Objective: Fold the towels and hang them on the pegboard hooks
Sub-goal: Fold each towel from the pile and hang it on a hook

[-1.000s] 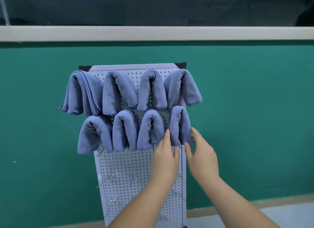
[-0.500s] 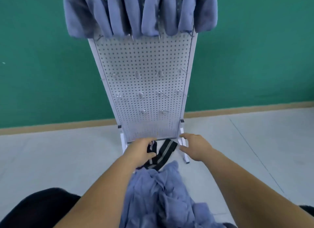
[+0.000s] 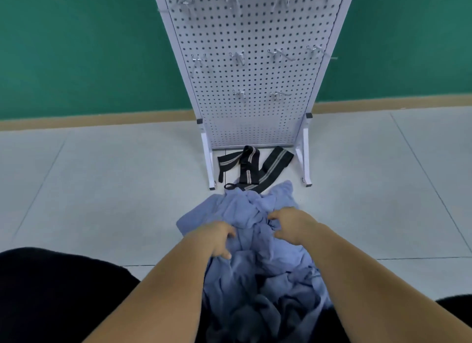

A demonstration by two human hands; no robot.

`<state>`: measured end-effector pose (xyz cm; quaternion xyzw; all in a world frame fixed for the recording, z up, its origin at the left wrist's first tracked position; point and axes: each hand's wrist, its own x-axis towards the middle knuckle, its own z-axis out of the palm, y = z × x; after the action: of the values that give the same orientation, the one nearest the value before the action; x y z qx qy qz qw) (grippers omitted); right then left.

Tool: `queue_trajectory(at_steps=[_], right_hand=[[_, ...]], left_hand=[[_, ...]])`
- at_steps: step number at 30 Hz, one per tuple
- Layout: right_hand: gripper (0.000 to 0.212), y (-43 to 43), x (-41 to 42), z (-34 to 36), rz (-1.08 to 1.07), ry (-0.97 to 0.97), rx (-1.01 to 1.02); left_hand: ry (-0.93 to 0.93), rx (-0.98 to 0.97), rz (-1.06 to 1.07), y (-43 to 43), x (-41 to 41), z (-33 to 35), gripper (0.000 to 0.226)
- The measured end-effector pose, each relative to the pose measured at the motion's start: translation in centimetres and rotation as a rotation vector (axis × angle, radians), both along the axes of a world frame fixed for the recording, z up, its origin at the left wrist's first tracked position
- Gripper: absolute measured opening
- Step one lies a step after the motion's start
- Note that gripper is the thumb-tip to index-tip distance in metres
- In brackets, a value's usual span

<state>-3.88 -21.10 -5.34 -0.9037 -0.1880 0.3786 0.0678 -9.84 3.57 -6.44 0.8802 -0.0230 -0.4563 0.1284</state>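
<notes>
Now down from the pegboard (image 3: 255, 31), the left hand (image 3: 217, 238) and right hand (image 3: 291, 225) are gripping the heaped, crumpled towels (image 3: 255, 279), beginning the next fold.

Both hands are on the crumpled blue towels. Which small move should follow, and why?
Probably lift one towel clear of the crumpled blue towel heap: the left hand and right hand touch it, and the metal hooks on the white pegboard are bare.
</notes>
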Motion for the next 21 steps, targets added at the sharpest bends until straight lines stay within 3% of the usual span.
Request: queue_trajectory(at_steps=[3, 8, 9, 12, 17, 21], right_hand=[[0.048, 1.1, 0.5, -1.0, -0.010, 0.000, 0.047], [0.035, 1.1, 1.7, -1.7, -0.054, -0.019, 0.101], [0.033, 1.1, 1.9, -1.8, -0.064, -0.023, 0.115], [0.033, 0.9, 1.9, -2.3, -0.100, -0.020, 0.163], [0.031, 0.0, 1.2, -2.1, -0.149, -0.013, 0.202], [0.011, -1.5, 0.9, -1.5, -0.205, -0.058, 0.230]], left_hand=[[0.114, -0.074, -0.123, -2.8, -1.8, 0.2, 0.071], [0.244, -0.110, -0.332, -8.0, -6.1, -2.0, 0.093], [0.241, -0.110, -0.376, -8.8, -7.2, -2.4, 0.085], [0.143, -0.051, -0.431, -10.6, -9.1, -3.8, 0.030], [0.021, 0.008, -0.202, -9.9, -5.1, -3.4, 0.019], [-0.300, -0.134, 0.185, -5.3, -1.6, -2.8, 0.012]])
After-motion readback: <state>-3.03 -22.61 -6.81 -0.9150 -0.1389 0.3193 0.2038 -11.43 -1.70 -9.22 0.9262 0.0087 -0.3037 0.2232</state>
